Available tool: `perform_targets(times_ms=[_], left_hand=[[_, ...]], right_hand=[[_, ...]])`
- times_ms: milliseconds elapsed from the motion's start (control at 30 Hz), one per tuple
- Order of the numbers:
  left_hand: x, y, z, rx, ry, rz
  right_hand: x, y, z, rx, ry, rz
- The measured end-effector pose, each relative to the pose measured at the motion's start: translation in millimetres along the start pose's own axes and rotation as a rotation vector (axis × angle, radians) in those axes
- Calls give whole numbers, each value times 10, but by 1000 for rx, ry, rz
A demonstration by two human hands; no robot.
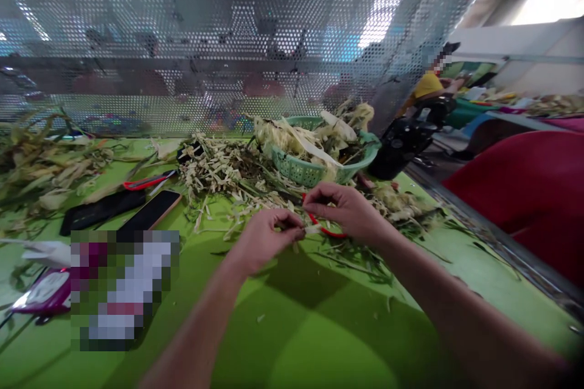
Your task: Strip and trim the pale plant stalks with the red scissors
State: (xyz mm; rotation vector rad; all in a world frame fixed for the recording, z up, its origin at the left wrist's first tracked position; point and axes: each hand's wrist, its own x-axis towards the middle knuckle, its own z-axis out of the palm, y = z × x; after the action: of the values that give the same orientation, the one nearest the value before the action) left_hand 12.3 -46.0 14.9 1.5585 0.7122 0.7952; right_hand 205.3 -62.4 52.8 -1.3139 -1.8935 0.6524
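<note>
Over the green table point(283, 328), my left hand point(267, 237) pinches one end of a small pale piece of husk point(312, 229). My right hand point(344, 209) is just to the right, thumb and fingers pressed together; what lies between its fingertips is too small to make out. Red scissor-like handles point(333, 233) show beneath and beside the right hand. Behind the hands stands a green plastic basket point(296, 167) filled with dry, pale husks and fibres. A heap of short cut husk pieces point(214, 167) lies left of the basket.
At the left are a phone point(152, 213), a black pouch point(103, 209), a red cutter point(148, 182), a purple device point(45, 292) and loose husks point(50, 176). A perforated screen point(228, 42) rises behind. At the back right is a person in yellow point(427, 85); red cloth point(524, 194) hangs nearer.
</note>
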Motion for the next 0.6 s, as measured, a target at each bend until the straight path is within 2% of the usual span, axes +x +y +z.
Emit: perform_targets(times_ms=[100, 233, 300, 467, 600], left_hand=[[34, -9, -40, -251, 114, -42], [82, -64, -98, -340, 281, -90], [89, -76, -108, -239, 304, -81], [28, -20, -47, 220, 370, 27], [-24, 0, 19, 415, 292, 147]], right_hand=[[13, 41, 28, 23, -5, 46], [-34, -72, 91, -128, -24, -75], [-70, -149, 119, -221, -31, -158], [-126, -248, 154, -420, -87, -311], [-113, -211, 117, -432, -91, -330]])
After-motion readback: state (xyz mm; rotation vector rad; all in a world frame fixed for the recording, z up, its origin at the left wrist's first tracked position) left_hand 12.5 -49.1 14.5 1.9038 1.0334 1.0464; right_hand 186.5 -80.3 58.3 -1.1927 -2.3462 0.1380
